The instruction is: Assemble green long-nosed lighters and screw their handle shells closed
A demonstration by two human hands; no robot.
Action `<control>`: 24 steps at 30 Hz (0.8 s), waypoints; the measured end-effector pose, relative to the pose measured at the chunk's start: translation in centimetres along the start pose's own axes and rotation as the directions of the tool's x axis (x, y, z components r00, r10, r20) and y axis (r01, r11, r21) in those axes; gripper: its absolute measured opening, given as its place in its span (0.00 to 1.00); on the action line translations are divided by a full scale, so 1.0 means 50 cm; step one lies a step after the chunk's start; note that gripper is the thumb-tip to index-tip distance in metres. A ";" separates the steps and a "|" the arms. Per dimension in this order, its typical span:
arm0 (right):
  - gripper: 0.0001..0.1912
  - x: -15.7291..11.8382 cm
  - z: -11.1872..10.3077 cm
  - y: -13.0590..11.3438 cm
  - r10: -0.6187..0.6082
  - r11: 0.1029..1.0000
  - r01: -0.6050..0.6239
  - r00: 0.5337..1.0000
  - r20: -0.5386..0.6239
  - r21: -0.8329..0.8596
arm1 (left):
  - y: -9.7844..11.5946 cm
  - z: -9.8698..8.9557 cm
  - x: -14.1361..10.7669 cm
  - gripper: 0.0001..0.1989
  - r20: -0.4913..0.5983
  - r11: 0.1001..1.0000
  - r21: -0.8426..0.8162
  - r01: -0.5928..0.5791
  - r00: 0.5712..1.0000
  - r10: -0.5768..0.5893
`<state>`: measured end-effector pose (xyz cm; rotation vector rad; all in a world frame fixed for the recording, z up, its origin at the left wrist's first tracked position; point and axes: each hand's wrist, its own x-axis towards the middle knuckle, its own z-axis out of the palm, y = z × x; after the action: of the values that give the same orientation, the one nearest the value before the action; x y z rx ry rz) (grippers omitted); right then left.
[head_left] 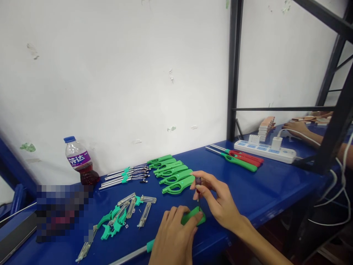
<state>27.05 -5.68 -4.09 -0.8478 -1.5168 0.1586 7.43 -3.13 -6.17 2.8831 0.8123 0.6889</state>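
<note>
The right hand (219, 200) has its fingers pinched around a near-upright screwdriver (198, 182). Just below them lies the green lighter (195, 211), gripped by the nearer left hand's (173, 232) fingers, its long axis running leftward and nearer beneath them.

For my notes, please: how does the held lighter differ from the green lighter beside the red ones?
The held lighter is partly covered by the left hand; the far lighter lies uncovered. A screwdriver in the right hand is at the held lighter's handle; no hand touches the far lighter. Both have green handles and silvery tubes.
</note>
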 end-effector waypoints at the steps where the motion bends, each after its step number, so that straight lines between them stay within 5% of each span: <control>1: 0.17 0.000 0.000 0.002 -0.002 1.000 0.002 1.000 -0.016 -0.005 | 0.000 0.000 0.000 0.28 0.002 1.000 0.000 0.000 1.000 0.000; 6: 0.15 -0.002 -0.002 0.006 -0.027 0.999 0.026 0.999 -0.048 -0.024 | -0.003 0.001 0.000 0.29 0.016 1.000 0.016 -0.013 1.000 0.013; 15: 0.16 -0.004 -0.003 -0.008 0.001 0.998 -0.004 0.998 0.060 0.059 | -0.003 0.004 -0.001 0.25 -0.014 1.000 0.011 -0.006 1.000 0.006; 24: 0.11 0.002 0.003 -0.002 0.001 0.999 0.001 0.999 -0.041 0.052 | -0.002 -0.001 0.002 0.28 0.006 1.000 0.019 -0.022 1.000 0.022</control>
<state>26.90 -5.62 -3.98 -0.8051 -1.4687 0.1787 7.42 -3.02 -6.10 2.9140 0.7912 0.6782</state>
